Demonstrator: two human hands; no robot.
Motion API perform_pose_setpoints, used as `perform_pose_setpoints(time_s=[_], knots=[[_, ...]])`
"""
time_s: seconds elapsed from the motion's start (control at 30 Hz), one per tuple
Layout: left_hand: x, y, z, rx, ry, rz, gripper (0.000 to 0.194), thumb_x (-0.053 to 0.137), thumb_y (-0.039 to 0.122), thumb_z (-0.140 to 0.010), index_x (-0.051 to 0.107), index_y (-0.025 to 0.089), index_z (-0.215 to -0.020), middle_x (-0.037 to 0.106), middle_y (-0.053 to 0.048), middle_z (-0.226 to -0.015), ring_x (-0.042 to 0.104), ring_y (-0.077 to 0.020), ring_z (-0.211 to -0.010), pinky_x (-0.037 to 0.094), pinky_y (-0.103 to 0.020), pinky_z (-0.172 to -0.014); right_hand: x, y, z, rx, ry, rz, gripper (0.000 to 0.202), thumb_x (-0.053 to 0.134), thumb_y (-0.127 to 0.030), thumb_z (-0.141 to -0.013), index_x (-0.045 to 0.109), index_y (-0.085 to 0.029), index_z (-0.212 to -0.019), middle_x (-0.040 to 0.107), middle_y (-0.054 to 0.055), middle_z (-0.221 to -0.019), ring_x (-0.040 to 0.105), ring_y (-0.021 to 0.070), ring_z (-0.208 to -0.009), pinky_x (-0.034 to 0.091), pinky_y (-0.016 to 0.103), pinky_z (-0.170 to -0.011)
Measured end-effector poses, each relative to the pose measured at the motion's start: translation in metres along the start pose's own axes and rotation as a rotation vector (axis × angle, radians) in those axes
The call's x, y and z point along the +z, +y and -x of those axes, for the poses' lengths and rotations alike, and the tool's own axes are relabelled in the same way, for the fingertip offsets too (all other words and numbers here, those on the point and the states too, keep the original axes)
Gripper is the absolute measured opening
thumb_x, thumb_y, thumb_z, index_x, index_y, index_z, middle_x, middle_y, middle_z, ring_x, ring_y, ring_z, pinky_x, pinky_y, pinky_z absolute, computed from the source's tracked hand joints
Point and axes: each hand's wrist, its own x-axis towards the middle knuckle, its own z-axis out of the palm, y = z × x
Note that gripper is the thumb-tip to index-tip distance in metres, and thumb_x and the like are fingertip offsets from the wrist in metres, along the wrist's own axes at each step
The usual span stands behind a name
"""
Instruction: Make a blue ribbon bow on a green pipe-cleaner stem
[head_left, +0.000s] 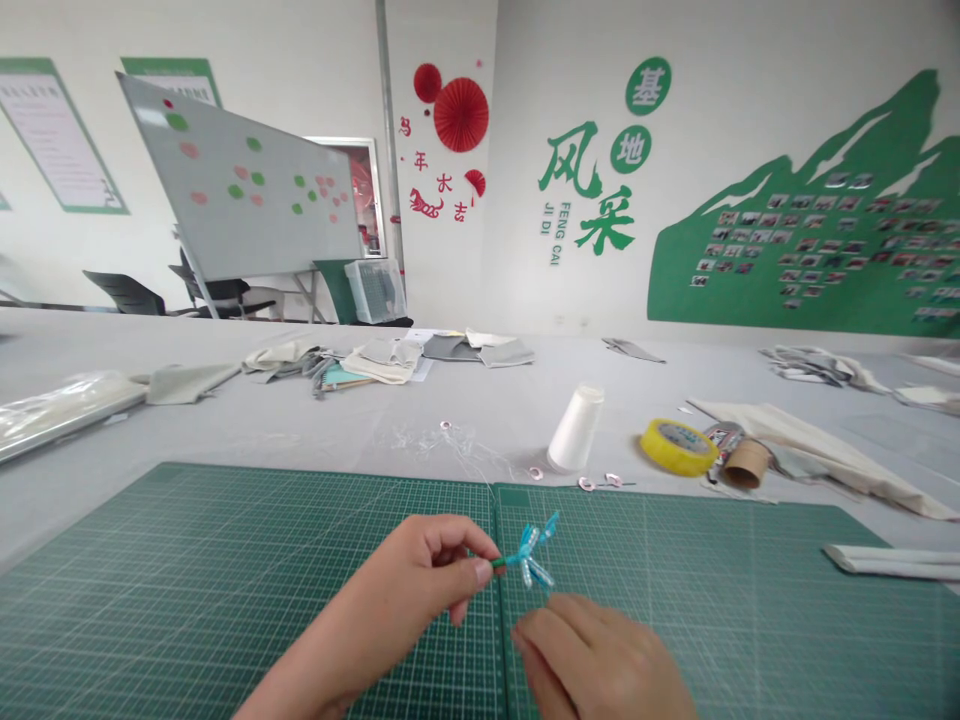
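Note:
Between the thumb and fingers of my left hand (442, 570) is the short green stem of a small blue craft flower (529, 556). Its narrow petals are blue with pale, shiny edges and spread out to the right. My right hand (592, 655) is closed just below the flower, its knuckles by the lowest petal tip. The fingertips of that hand are turned away, so whether they pinch the petal is hidden. Both hands are above the green cutting mats (300, 530), near the seam where the two mats meet.
Beyond the mats stand a white thread cone (576, 430), a yellow tape roll (679, 447) and a brown cardboard tube (745, 463). Loose white thread (450, 445) lies left of the cone. Fabric pieces (382, 358) are heaped at the back, and folded cloth (900, 562) lies at right.

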Motion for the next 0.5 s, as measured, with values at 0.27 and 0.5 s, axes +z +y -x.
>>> perform_pose_setpoints(time_s=[0.27,0.5], knots=[[0.001,-0.004,0.001,0.067,0.001,0.015,0.015,0.058,0.029,-0.079,0.067,0.017,-0.082,0.046,0.008,-0.053,0.042,-0.0115,-0.053,0.032,-0.024,-0.056,0.015,0.012,-0.001,0.467,0.029,-0.72,0.079,0.088,-0.035,-0.057,0.058,-0.019,-0.128,0.055,0.018,-0.137,0.041,0.0421,-0.129,0.032,0.061,-0.104],[0.005,-0.007,-0.003,0.075,0.028,-0.031,0.017,0.058,0.029,-0.08,0.068,0.015,-0.083,0.049,0.006,-0.056,0.043,-0.0124,-0.054,0.034,-0.025,-0.055,0.026,-0.008,-0.006,0.762,0.043,-1.651,0.044,0.077,-0.057,-0.07,0.062,-0.023,-0.093,0.062,-0.004,-0.064,0.041,0.0039,-0.038,0.032,0.014,-0.035]])
